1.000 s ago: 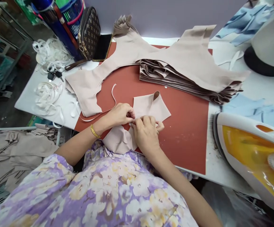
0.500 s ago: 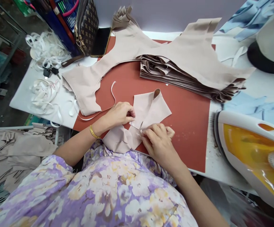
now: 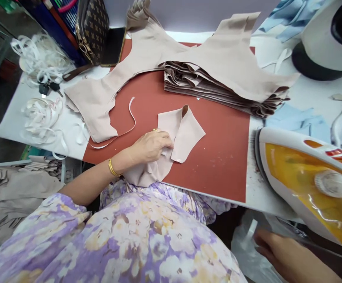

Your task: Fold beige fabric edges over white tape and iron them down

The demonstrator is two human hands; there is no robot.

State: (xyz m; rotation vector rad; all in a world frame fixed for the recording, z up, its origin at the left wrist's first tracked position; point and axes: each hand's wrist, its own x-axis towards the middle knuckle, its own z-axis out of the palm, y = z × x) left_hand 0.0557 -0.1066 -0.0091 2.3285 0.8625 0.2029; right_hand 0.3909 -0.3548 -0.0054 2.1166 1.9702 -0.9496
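My left hand (image 3: 153,145) is closed on a pale pink fabric piece (image 3: 188,137) lying on the red-brown board, its fingers pinching near the middle. One part of the piece folds into a loop at the top, and another hangs towards my lap. A small pale bit shows under the fingertips. Off the table's front edge at lower right, my right hand (image 3: 273,245) is smeared by motion, over a clear plastic bag (image 3: 238,243). By its fingertips is a blurred white strip (image 3: 251,228); whether the hand grips it is unclear.
Stacked pink fabric panels (image 3: 218,74) lie across the back of the red-brown board (image 3: 218,169). A yellow-and-white iron (image 3: 303,177) stands at right. White tape coils (image 3: 43,118), keys (image 3: 48,87), a phone (image 3: 113,46) and a patterned pouch (image 3: 92,31) are at left. A crate holds fabric pieces (image 3: 17,192).
My right hand has left the fabric and moved right and down, off the table edge. The pointed metal blades seen by its fingers are out of sight. My left hand has shifted over the fabric.
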